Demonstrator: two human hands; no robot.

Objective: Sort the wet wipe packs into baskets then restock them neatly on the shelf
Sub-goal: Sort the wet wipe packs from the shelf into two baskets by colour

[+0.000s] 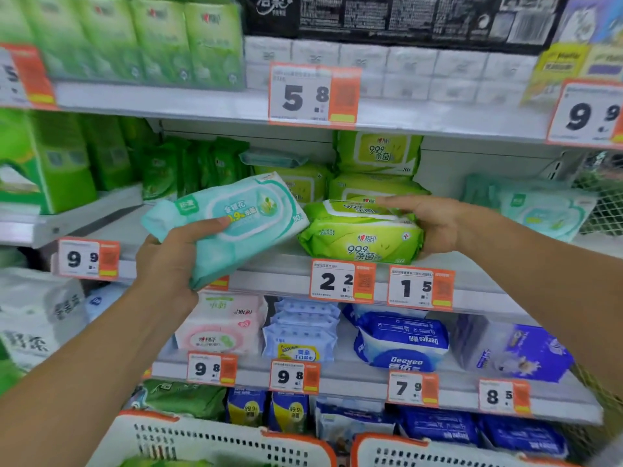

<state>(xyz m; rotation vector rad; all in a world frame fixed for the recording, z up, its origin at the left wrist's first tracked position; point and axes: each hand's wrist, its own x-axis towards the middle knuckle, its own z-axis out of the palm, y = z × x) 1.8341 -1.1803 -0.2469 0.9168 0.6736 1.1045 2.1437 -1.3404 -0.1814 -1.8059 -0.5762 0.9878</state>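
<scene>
Left hand point(168, 261) grasps a teal pack point(226, 220) before the shelf point(276, 274); right hand point(438, 220), fingers straight, steadies a green pack point(360, 237) at its edge. Risk: the overhanging green pack may tip off.

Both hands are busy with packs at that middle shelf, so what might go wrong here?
The left hand grips the pale mint soft plastic wipe pack by one end, off the shelf; it might sag or slip. The right hand rests on the front lime green wipe pack, which sits at the white shelf edge above the price tags; a nudge could tip it off. Setting mint among green would mix the sorts.
</scene>
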